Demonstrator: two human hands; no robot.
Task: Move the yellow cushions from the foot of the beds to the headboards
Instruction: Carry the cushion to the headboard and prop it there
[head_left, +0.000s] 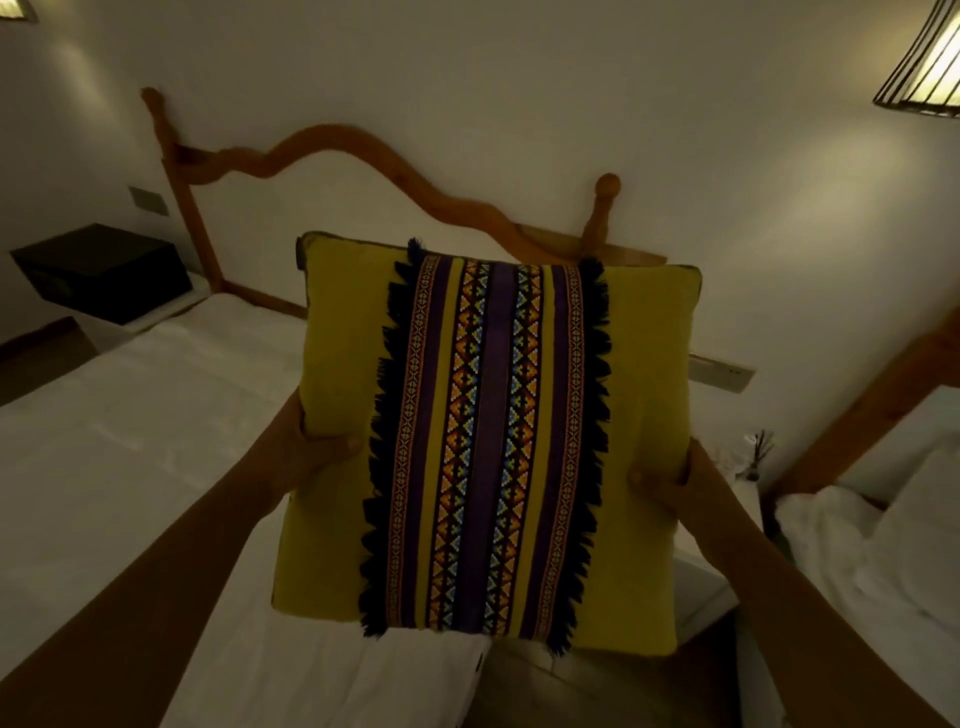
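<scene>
A square yellow cushion (644, 374) with a purple patterned band and dark fringe down its middle is held up in the air in front of me. My left hand (311, 447) grips its left edge, thumb on the front. On the right edge, my right hand (670, 480) grips it the same way. Behind the cushion rises the curved wooden headboard (332, 143) of the bed (130, 441) with white sheets. The cushion hides the middle of the bed's head end.
A dark box (104, 270) sits on a bedside table at the left. A second bed with rumpled white bedding (872, 545) lies at the right, with a small nightstand and reed diffuser (756, 457) between the beds. A wall lamp (924, 57) glows top right.
</scene>
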